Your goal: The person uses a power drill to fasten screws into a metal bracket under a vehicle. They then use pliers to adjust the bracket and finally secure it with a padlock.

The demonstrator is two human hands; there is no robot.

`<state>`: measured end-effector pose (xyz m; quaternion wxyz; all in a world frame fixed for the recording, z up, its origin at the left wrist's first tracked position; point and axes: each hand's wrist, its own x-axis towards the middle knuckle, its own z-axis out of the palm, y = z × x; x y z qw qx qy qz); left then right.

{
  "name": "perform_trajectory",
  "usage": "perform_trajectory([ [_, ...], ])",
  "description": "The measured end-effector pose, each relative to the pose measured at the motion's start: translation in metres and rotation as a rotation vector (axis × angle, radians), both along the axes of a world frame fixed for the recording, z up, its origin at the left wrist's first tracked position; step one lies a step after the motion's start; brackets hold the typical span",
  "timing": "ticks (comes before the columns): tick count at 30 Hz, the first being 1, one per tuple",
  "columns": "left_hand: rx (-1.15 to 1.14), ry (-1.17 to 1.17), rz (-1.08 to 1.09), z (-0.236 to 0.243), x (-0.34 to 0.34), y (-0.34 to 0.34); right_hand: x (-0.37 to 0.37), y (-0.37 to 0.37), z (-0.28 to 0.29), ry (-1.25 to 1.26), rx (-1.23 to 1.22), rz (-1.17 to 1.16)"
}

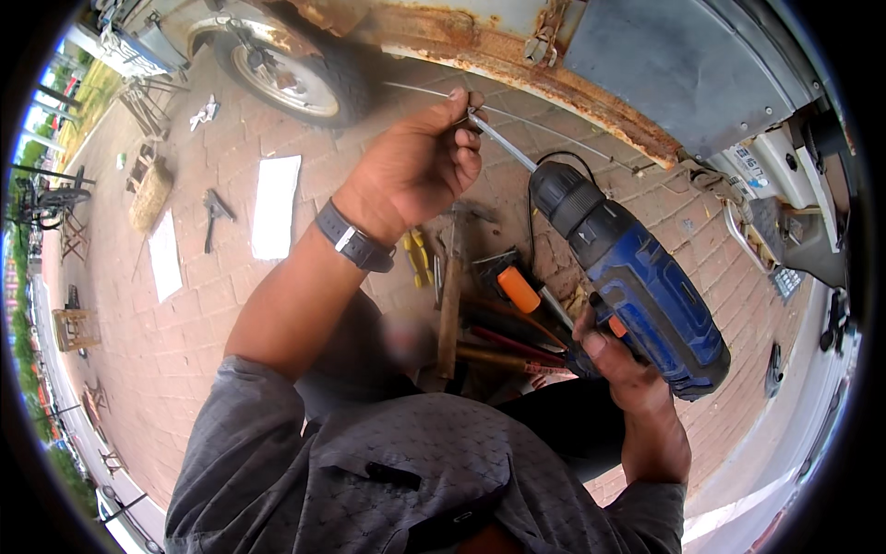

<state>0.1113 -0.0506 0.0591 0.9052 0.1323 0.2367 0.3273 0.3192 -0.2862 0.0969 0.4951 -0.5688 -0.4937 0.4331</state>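
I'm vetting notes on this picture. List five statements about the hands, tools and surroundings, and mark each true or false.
1. The right hand holds a blue and black drill. True.
2. The left hand grips the drill's body. False: its fingers are at the tip of the bit.
3. A dark buckled strap is on the left wrist. True.
4. The wheel is right of the drill in the view. False: it is to the left.
5. Dark pliers lie on the paving. True.
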Motion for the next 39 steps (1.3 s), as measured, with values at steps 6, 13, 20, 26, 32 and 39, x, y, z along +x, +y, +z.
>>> perform_trajectory([
  [6,-0.013,-0.012,0.023,0.004,0.001,-0.002,-0.001,0.004,0.0,-0.241,0.115,0.022],
  [13,-0.038,0.006,0.064,0.007,0.002,-0.004,-0.006,0.003,-0.001,-0.099,0.058,-0.023],
  [20,-0.022,0.008,0.06,0.009,0.003,-0.007,-0.006,0.003,-0.003,-0.034,0.073,-0.035],
  [26,-0.004,0.007,0.082,0.008,0.005,-0.012,-0.003,0.001,0.0,-0.451,0.169,0.021],
  [32,0.057,0.001,0.099,0.004,0.01,-0.018,-0.006,0.0,-0.007,-0.6,0.167,0.0],
  [39,0.105,-0.067,0.07,0.009,0.01,-0.019,-0.004,0.005,-0.013,-0.679,0.366,0.025],
])
